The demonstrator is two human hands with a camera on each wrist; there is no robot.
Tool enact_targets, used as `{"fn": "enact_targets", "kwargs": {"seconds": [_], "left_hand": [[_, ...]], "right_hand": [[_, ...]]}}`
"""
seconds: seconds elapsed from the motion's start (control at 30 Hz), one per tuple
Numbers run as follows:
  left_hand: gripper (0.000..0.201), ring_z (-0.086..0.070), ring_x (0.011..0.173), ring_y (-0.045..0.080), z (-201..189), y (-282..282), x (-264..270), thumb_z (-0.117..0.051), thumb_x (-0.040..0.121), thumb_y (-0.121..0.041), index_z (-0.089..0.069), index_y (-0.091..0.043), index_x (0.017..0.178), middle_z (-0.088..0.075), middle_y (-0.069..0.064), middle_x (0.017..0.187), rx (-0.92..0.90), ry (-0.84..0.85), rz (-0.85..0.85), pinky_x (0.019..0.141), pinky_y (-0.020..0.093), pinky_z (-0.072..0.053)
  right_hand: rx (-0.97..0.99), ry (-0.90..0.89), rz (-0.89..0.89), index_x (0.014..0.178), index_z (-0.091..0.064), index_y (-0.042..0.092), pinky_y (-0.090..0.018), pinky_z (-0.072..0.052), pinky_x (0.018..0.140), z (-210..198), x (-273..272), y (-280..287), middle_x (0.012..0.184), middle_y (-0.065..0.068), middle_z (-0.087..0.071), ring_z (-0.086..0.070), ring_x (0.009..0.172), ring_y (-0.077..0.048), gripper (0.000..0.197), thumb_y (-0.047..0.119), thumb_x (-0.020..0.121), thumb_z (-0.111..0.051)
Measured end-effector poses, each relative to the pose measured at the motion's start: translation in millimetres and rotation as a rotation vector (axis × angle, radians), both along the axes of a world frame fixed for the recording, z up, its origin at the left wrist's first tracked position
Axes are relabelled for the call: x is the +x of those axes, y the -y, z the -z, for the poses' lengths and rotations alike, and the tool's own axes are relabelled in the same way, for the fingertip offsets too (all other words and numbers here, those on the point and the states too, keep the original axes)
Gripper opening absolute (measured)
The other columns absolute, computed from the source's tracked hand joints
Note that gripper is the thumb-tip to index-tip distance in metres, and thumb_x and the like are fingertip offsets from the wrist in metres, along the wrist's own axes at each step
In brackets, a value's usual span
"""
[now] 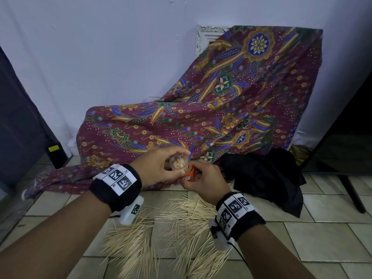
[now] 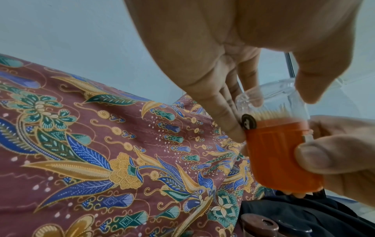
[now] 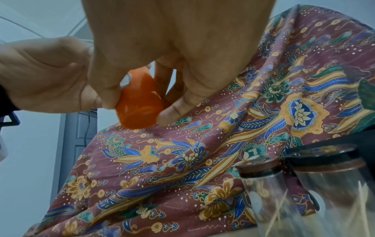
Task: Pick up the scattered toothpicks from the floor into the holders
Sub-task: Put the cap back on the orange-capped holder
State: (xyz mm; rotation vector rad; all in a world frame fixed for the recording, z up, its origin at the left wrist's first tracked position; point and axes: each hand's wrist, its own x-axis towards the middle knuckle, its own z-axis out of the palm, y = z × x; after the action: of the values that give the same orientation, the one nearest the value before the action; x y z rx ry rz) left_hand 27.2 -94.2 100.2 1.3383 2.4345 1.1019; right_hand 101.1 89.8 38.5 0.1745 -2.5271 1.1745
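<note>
Both hands hold one toothpick holder in the air above the floor. Its orange base is gripped by my right hand, thumb and fingers curled round it. My left hand pinches the clear cap that sits on top of the base. Through the cap I see the tips of packed toothpicks above the orange base. Many loose toothpicks lie scattered on the tiled floor below my wrists.
Two more holders with brown lids stand low on the right. A patterned maroon cloth drapes over something against the wall behind. A black cloth lies to the right, and a dark panel stands at the left.
</note>
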Motion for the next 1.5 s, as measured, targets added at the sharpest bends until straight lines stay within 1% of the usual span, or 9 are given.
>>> {"fn": "enact_targets", "kwargs": {"seconds": [0.4,0.63,0.77,0.9,1.07,1.17,1.23,1.4,1.5], "left_hand": [[0.05,-0.063,0.103,0.005,1,2,2,-0.072,0.085,-0.035,-0.052,-0.033,0.131,-0.063,-0.011,0.119,-0.045,0.025,0.026,0.087,0.036,-0.055],[0.05,-0.063,0.101,0.002,4,2,4,-0.075,0.083,-0.032,-0.055,-0.029,0.129,-0.065,-0.012,0.116,-0.012,-0.01,0.029,0.087,0.03,-0.054],[0.049,-0.063,0.104,0.004,7,3,3,-0.076,0.082,-0.028,-0.056,-0.029,0.127,-0.064,-0.01,0.118,0.028,0.016,0.015,0.088,0.034,-0.055],[0.049,-0.063,0.107,0.007,11,6,0,-0.074,0.081,-0.035,-0.053,-0.037,0.124,-0.063,-0.011,0.118,0.045,0.076,-0.002,0.089,0.039,-0.055],[0.051,-0.066,0.085,0.012,10,5,-8,-0.075,0.08,-0.038,-0.048,-0.045,0.123,-0.065,-0.007,0.103,-0.051,0.066,-0.027,0.078,0.039,-0.057],[0.057,-0.06,0.076,-0.004,13,2,-12,-0.077,0.078,-0.038,-0.045,-0.042,0.124,-0.063,-0.012,0.091,-0.191,0.022,-0.027,0.069,0.019,-0.052],[0.056,-0.059,0.079,-0.009,19,-3,-13,-0.077,0.078,-0.036,-0.044,-0.041,0.122,-0.062,-0.015,0.094,-0.242,0.014,-0.014,0.069,0.013,-0.047],[0.049,-0.062,0.068,0.003,30,-10,-17,-0.076,0.078,-0.036,-0.046,-0.042,0.115,-0.063,-0.015,0.088,-0.225,0.044,-0.059,0.058,0.023,-0.051],[0.05,-0.066,0.083,0.011,35,-14,-21,-0.079,0.073,-0.036,-0.048,-0.041,0.112,-0.062,-0.013,0.103,-0.191,0.053,-0.088,0.071,0.033,-0.057]], "right_hand": [[0.04,0.011,0.009,0.079,-0.061,0.022,-0.012,-0.034,0.059,4,3,5,0.075,0.01,-0.05,-0.049,0.066,-0.005,0.022,0.031,0.071,-0.079],[-0.013,0.026,0.006,0.09,-0.065,0.021,-0.012,-0.038,0.064,5,6,7,0.084,0.007,-0.055,-0.054,0.075,-0.004,0.024,0.031,0.073,-0.08],[-0.14,0.037,0.006,0.106,-0.068,0.022,-0.026,-0.054,0.075,9,4,8,0.095,0.005,-0.065,-0.063,0.084,-0.007,0.038,0.037,0.073,-0.08],[-0.248,0.061,0.006,0.117,-0.066,0.025,-0.033,-0.058,0.083,11,2,8,0.105,0.007,-0.069,-0.067,0.094,-0.007,0.052,0.041,0.071,-0.082],[-0.237,0.075,0.023,0.122,-0.064,0.024,-0.033,-0.057,0.087,14,-1,4,0.111,0.008,-0.068,-0.066,0.099,-0.007,0.061,0.045,0.068,-0.082],[-0.117,0.103,0.039,0.125,-0.062,0.023,-0.034,-0.055,0.089,16,-5,-1,0.114,0.006,-0.065,-0.063,0.102,-0.009,0.061,0.04,0.071,-0.084],[-0.07,0.116,0.038,0.127,-0.061,0.022,-0.034,-0.054,0.091,16,-7,-3,0.116,0.005,-0.063,-0.062,0.103,-0.01,0.061,0.036,0.072,-0.084],[-0.023,0.124,0.055,0.13,-0.059,0.021,-0.033,-0.053,0.093,18,-9,-7,0.12,0.002,-0.062,-0.06,0.105,-0.012,0.06,0.035,0.076,-0.082],[-0.05,0.116,0.051,0.132,-0.057,0.023,-0.032,-0.054,0.092,21,-10,-9,0.121,0.001,-0.06,-0.061,0.105,-0.012,0.059,0.03,0.078,-0.08]]}}
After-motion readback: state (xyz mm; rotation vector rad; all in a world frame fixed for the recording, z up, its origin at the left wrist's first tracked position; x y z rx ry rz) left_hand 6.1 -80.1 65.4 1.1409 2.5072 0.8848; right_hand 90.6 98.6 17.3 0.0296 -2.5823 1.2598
